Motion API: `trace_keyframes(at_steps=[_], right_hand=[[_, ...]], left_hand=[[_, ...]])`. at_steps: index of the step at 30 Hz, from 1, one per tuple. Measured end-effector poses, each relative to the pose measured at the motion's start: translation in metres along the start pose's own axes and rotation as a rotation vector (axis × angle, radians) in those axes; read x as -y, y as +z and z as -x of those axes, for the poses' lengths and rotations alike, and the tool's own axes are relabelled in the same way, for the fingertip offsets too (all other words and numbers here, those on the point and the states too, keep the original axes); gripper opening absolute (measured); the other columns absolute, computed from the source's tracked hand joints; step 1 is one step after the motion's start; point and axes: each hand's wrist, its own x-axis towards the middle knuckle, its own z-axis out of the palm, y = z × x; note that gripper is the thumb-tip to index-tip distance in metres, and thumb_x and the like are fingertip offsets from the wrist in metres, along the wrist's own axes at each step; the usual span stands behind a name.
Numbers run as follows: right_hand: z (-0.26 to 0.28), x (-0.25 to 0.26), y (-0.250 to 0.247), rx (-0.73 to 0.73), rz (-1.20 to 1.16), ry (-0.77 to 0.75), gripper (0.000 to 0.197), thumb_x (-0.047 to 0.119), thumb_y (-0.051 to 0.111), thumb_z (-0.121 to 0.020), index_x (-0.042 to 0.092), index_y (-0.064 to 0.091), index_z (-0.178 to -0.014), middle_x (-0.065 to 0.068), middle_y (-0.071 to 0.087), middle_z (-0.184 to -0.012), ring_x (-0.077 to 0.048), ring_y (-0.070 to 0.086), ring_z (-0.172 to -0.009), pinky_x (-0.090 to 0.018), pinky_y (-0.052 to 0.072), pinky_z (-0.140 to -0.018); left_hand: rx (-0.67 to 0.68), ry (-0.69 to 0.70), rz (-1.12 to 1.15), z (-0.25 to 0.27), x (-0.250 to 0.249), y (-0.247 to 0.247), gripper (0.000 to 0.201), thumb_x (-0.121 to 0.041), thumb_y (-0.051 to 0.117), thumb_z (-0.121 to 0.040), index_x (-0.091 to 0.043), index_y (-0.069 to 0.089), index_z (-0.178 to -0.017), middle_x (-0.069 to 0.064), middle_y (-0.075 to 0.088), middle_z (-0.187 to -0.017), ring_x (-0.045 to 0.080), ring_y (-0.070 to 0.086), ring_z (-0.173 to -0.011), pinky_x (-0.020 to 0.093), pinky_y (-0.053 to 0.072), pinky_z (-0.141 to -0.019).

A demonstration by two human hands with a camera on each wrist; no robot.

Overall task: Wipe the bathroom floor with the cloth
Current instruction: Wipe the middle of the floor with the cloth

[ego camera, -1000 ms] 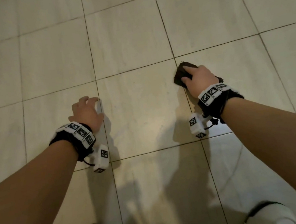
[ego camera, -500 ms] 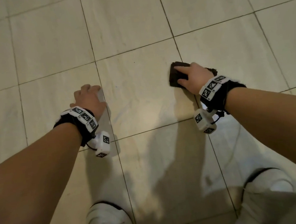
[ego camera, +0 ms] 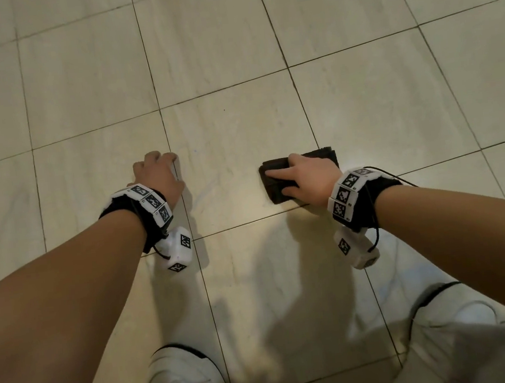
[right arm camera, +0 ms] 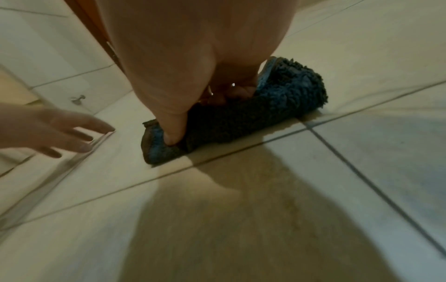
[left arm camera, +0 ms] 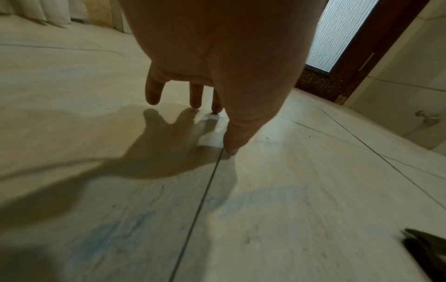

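Observation:
A dark, shaggy folded cloth [ego camera: 275,185] [right arm camera: 253,114] lies on the pale tiled floor [ego camera: 238,130], just beyond a grout line. My right hand [ego camera: 288,178] [right arm camera: 202,116] grips it: the thumb presses its near end and the fingers curl into the fold. My left hand [ego camera: 157,176] [left arm camera: 214,124] is propped on the floor to the left, on a grout line. Its fingers are fairly straight, its fingertips touch the tile, and it holds nothing. It also shows in the right wrist view as the left hand [right arm camera: 60,129]. A dark edge of the cloth [left arm camera: 424,246] shows at the lower right of the left wrist view.
My knees in white trousers [ego camera: 184,382] [ego camera: 465,334] are on the floor close behind the hands. A wood-framed door with frosted glass [left arm camera: 337,34] stands ahead, beside a tiled wall with a small metal fitting [left arm camera: 427,118]. A pale curtain [left arm camera: 36,11] hangs at the far left.
My right hand has drawn the cloth back toward my body, from the tile's far corner to its near grout line. The left hand stays propped in place.

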Motion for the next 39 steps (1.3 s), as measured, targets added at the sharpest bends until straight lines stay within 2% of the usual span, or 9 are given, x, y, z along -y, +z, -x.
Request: trace_keyframes(at_steps=[6, 9, 12, 16, 19, 22, 29, 34, 39], right_hand=[[-0.008, 0.043, 0.011, 0.05, 0.001, -0.077, 0.052, 0.042, 0.045, -0.101, 0.045, 0.029, -0.15, -0.002, 0.045, -0.124, -0.022, 0.056, -0.106, -0.035, 0.048, -0.078], [-0.013, 0.045, 0.014, 0.005, -0.049, -0.042, 0.051, 0.042, 0.05, -0.099, 0.048, 0.034, -0.147, 0.001, 0.048, -0.123, -0.021, 0.057, -0.107, -0.033, 0.044, -0.074], [-0.016, 0.023, 0.009, -0.044, -0.107, -0.008, 0.051, 0.043, 0.054, -0.096, 0.048, 0.04, -0.144, 0.002, 0.052, -0.122, -0.022, 0.058, -0.107, -0.031, 0.039, -0.073], [-0.016, -0.028, -0.009, -0.165, -0.169, 0.138, 0.051, 0.044, 0.059, -0.094, 0.045, 0.044, -0.143, 0.0, 0.055, -0.12, -0.023, 0.058, -0.109, -0.031, 0.039, -0.078], [-0.017, -0.067, -0.025, -0.164, -0.16, 0.224, 0.055, 0.043, 0.061, -0.093, 0.043, 0.041, -0.145, -0.004, 0.056, -0.118, -0.027, 0.057, -0.11, -0.034, 0.043, -0.078], [-0.012, -0.08, -0.026, -0.134, -0.146, 0.229, 0.057, 0.041, 0.061, -0.093, 0.041, 0.039, -0.146, -0.003, 0.054, -0.116, -0.026, 0.056, -0.108, -0.034, 0.043, -0.078], [-0.003, -0.043, -0.009, -0.037, -0.095, 0.078, 0.059, 0.041, 0.059, -0.095, 0.042, 0.033, -0.147, 0.0, 0.053, -0.12, -0.023, 0.058, -0.104, -0.031, 0.042, -0.076], [-0.007, -0.018, 0.002, -0.012, -0.092, 0.053, 0.058, 0.042, 0.056, -0.096, 0.043, 0.03, -0.148, 0.0, 0.05, -0.123, -0.025, 0.058, -0.104, -0.032, 0.044, -0.073], [-0.015, 0.008, 0.005, 0.001, -0.093, 0.02, 0.057, 0.042, 0.055, -0.096, 0.042, 0.031, -0.148, -0.001, 0.049, -0.126, -0.025, 0.058, -0.105, -0.031, 0.04, -0.072]], left_hand=[[0.002, -0.015, 0.015, -0.001, 0.002, -0.001, 0.059, -0.022, 0.067, -0.088, -0.022, 0.044, -0.143, 0.012, 0.029, -0.153, 0.04, 0.028, -0.134, 0.047, 0.035, -0.105], [0.003, -0.018, 0.004, -0.002, 0.004, 0.001, 0.061, -0.023, 0.067, -0.087, -0.022, 0.043, -0.143, 0.012, 0.029, -0.153, 0.04, 0.029, -0.133, 0.047, 0.037, -0.105], [0.001, -0.014, 0.007, -0.001, 0.005, 0.003, 0.061, -0.023, 0.065, -0.088, -0.025, 0.04, -0.144, 0.01, 0.027, -0.154, 0.039, 0.027, -0.134, 0.049, 0.039, -0.103], [-0.003, -0.009, -0.008, 0.0, 0.008, 0.002, 0.061, -0.024, 0.065, -0.087, -0.027, 0.04, -0.143, 0.008, 0.027, -0.154, 0.037, 0.027, -0.135, 0.053, 0.042, -0.1], [-0.032, -0.007, -0.006, 0.002, 0.007, 0.002, 0.059, -0.023, 0.065, -0.086, -0.028, 0.043, -0.141, 0.007, 0.03, -0.151, 0.036, 0.028, -0.133, 0.054, 0.044, -0.095], [-0.036, -0.011, -0.014, 0.002, 0.005, 0.0, 0.058, -0.023, 0.067, -0.085, -0.028, 0.045, -0.138, 0.007, 0.032, -0.148, 0.036, 0.03, -0.131, 0.054, 0.044, -0.094], [-0.031, -0.046, -0.031, -0.002, -0.001, -0.008, 0.063, -0.026, 0.074, -0.078, -0.03, 0.047, -0.135, 0.007, 0.036, -0.141, 0.034, 0.034, -0.127, 0.052, 0.044, -0.094], [-0.006, -0.037, -0.023, -0.005, 0.0, -0.011, 0.069, -0.025, 0.077, -0.076, -0.03, 0.046, -0.137, 0.007, 0.035, -0.14, 0.033, 0.034, -0.127, 0.051, 0.042, -0.095], [-0.009, -0.028, -0.019, -0.007, 0.007, -0.012, 0.068, -0.029, 0.076, -0.075, -0.032, 0.047, -0.136, 0.005, 0.037, -0.139, 0.033, 0.034, -0.127, 0.051, 0.039, -0.095]])
